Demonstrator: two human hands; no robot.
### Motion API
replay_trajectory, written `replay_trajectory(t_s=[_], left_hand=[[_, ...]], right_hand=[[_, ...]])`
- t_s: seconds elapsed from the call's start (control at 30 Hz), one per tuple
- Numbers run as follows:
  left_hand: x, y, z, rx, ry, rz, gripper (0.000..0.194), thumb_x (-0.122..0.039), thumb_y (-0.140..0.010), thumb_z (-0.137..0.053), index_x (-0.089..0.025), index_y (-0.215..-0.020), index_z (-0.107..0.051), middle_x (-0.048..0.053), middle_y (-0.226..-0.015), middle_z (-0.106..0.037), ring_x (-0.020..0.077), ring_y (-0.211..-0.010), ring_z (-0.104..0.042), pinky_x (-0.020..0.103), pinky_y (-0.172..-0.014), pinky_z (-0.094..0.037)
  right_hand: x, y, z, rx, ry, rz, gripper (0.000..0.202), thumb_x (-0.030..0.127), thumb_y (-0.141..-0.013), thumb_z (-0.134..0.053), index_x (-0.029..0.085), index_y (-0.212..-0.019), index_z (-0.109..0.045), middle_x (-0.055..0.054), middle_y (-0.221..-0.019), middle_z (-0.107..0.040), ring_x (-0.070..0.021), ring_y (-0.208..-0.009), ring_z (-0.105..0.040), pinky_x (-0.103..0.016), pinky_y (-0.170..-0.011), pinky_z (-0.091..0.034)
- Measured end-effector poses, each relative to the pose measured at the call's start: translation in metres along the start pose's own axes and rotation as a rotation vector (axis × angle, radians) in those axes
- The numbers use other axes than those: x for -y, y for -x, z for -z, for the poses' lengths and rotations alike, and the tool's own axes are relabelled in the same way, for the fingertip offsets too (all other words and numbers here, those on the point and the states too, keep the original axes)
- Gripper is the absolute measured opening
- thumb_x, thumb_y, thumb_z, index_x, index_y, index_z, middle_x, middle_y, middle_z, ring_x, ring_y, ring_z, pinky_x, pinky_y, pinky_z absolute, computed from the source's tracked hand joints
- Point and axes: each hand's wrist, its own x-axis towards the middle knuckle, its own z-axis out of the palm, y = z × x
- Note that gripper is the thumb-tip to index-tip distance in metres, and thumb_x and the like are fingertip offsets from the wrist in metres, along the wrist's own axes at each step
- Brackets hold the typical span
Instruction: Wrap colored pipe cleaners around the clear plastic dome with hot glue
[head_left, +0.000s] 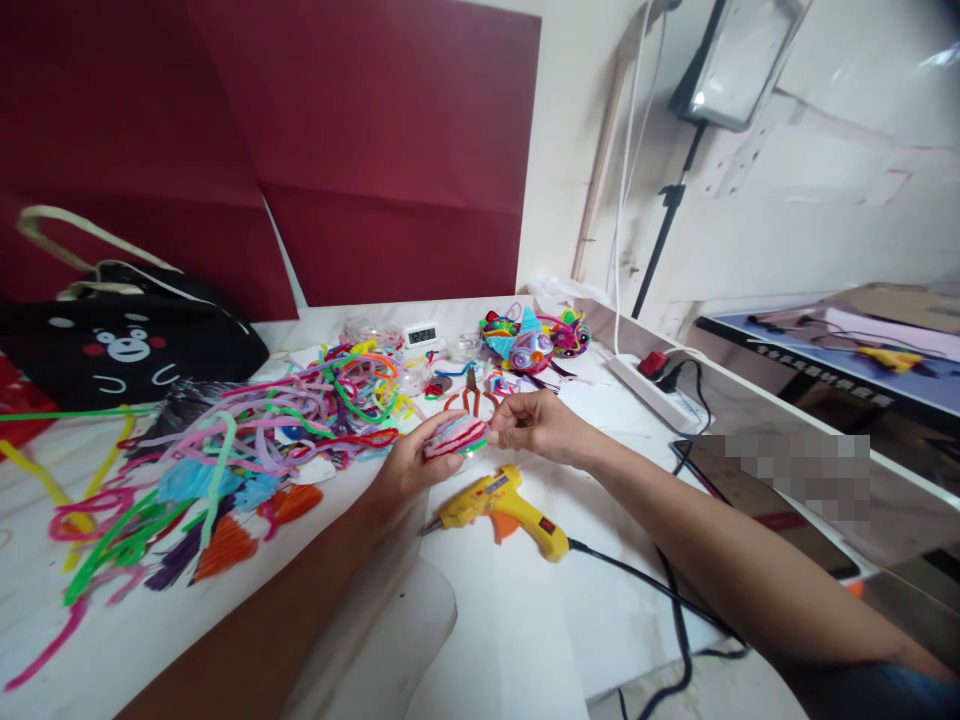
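Clasping one striped bundle (456,437), left grip (409,465) meets right grip (541,428) pinching its end.

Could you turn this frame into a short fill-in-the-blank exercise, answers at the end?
1. The left hand and right hand meet at a striped piece, near a glue gun with a ____ body.
2. The glue gun's trigger is ____.
3. The cartoon-faced bag beyond the pipe cleaners is mainly ____.
4. In the picture, the power strip lies to the ____ of the glue gun.

Missing words: yellow; orange; black; right.
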Motion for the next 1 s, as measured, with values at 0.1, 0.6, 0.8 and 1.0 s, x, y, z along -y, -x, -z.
replay_trajectory(t_s=[0.1,0.6,0.8,1.0], left_hand=[[0.0,0.0,0.0,-0.015,-0.007,0.0,0.065,-0.04,-0.069,-0.072,-0.017,-0.128,-0.055,0.012,-0.127,-0.064,0.0348,-0.12,-0.056,0.043,-0.1,-0.043],[0.004,-0.002,0.001,-0.043,0.006,-0.029,0.061,-0.032,-0.066,-0.071,-0.017,-0.124,-0.06,0.01,-0.118,-0.068,0.0339,-0.114,-0.059,0.042,-0.095,-0.046],[-0.005,0.002,-0.005,-0.046,0.171,0.069,0.067,-0.03,-0.063,-0.073,-0.014,-0.126,-0.057,0.012,-0.115,-0.069,0.0327,-0.111,-0.062,0.043,-0.093,-0.049],[-0.015,0.005,-0.011,-0.056,0.293,0.116,0.063,-0.024,-0.059,-0.072,-0.013,-0.119,-0.061,0.012,-0.111,-0.071,0.0329,-0.106,-0.064,0.051,-0.098,-0.048]], right_hand=[[-0.001,0.0,0.0,-0.008,0.012,-0.001,0.027,0.034,-0.066,-0.076,0.014,-0.068,-0.058,0.004,-0.059,-0.055,-0.0082,-0.053,-0.046,-0.024,-0.055,-0.037],[-0.002,0.001,-0.001,-0.003,0.026,0.001,0.024,0.031,-0.067,-0.076,0.014,-0.069,-0.06,0.003,-0.06,-0.056,-0.0083,-0.054,-0.048,-0.024,-0.056,-0.038],[0.01,0.004,-0.002,0.018,-0.071,-0.019,0.027,0.03,-0.062,-0.08,0.013,-0.066,-0.059,0.003,-0.057,-0.058,-0.0081,-0.052,-0.049,-0.023,-0.054,-0.039],[0.014,0.005,0.002,0.043,-0.116,-0.016,0.029,0.032,-0.061,-0.082,0.013,-0.068,-0.061,0.003,-0.056,-0.06,-0.0078,-0.052,-0.051,-0.022,-0.055,-0.041]])
